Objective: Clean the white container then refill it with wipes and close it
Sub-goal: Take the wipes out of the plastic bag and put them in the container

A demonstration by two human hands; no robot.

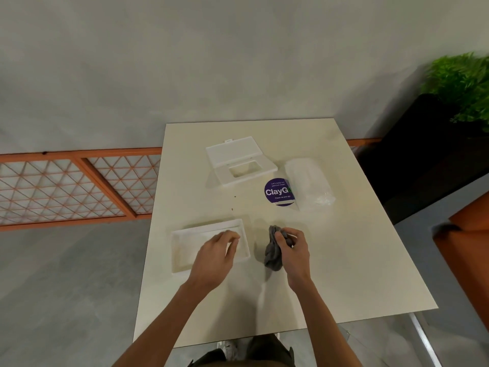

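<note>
Right hand (293,250) had a grey cloth (274,256) bunched tight in its curled fingers and thumb. The cloth stuck out of the left side of the fist and hung toward the table (344,260). Couldn't tell whether its lower end touched the top.

White container (185,250), open base with no lid on, sat just left of that grip. It was apart from the cloth, with a narrow strip of bare tabletop between them. Its interior had a faint yellowish tinge.

Left hand (215,256) was over the container's right half, fingers curled down at the far-right corner. Couldn't tell whether it pinched the wall or only rested there.

Lid (238,161), flip flap open, lay beyond both hands, well apart from the container. Pack of wipes (308,181) in clear wrap lay beyond and to the right of the right hand, overlapping the right edge of a round purple sticker (277,192). There were small brown specks (232,208) on the table between lid and container.

Off the table, an orange lattice railing (66,186) stood well left of the hands and a green plant (460,86) far right.
</note>
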